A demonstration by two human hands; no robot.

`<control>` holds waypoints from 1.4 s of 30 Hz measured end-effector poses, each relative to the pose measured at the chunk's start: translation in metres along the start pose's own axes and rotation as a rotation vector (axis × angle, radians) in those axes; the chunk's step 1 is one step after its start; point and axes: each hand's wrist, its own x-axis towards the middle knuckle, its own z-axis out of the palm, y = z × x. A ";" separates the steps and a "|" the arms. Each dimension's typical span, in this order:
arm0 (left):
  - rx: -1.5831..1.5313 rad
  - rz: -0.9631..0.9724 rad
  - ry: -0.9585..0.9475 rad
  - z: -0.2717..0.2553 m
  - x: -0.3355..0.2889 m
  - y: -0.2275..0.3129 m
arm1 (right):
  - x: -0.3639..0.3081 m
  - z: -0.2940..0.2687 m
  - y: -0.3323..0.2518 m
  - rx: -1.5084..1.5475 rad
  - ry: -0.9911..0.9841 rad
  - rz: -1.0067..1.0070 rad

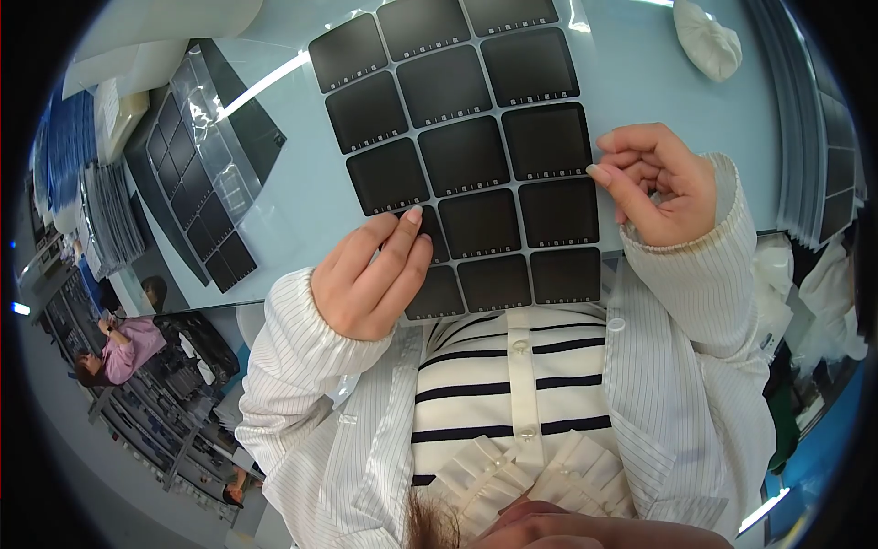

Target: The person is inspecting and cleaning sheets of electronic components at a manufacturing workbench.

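Note:
A large sheet with rows of dark rectangular panels point(464, 156), pale strips between them and small light marks along their lower edges, lies before me. It reaches from the tabletop to the near edge by my body. My left hand point(375, 274) rests on its lower left side, fingers lying flat over a panel and nothing gripped. At the right edge is my right hand point(660, 183); its thumb tip meets the sheet's border, the index finger is apart from the thumb, and the other fingers curl loosely.
A crumpled white cloth point(709, 41) lies at the far right. Stacked sheets point(796, 119) stand along the right side. To the left are another panelled sheet point(187, 183), clear film point(215, 137) and piled blue-grey sheets point(114, 220). A person in pink point(133, 349) is beyond the table, lower left.

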 end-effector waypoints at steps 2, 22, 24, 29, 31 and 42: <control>0.005 0.008 0.009 0.001 -0.002 0.000 | 0.000 0.001 0.002 -0.004 0.007 -0.016; -0.032 -0.054 0.042 -0.001 0.003 0.005 | -0.003 -0.002 0.000 0.032 -0.031 0.002; -0.051 -0.054 0.054 0.000 0.000 0.006 | -0.004 -0.005 0.001 0.030 -0.038 -0.005; -0.119 -0.141 0.166 -0.001 -0.021 0.013 | -0.006 -0.022 0.004 0.048 0.127 -0.053; -0.114 -0.332 0.348 0.001 -0.035 0.020 | 0.007 -0.044 0.018 -0.258 0.406 -0.275; -0.577 -1.110 0.167 0.005 -0.069 0.078 | 0.072 -0.064 -0.008 -0.802 0.516 -0.253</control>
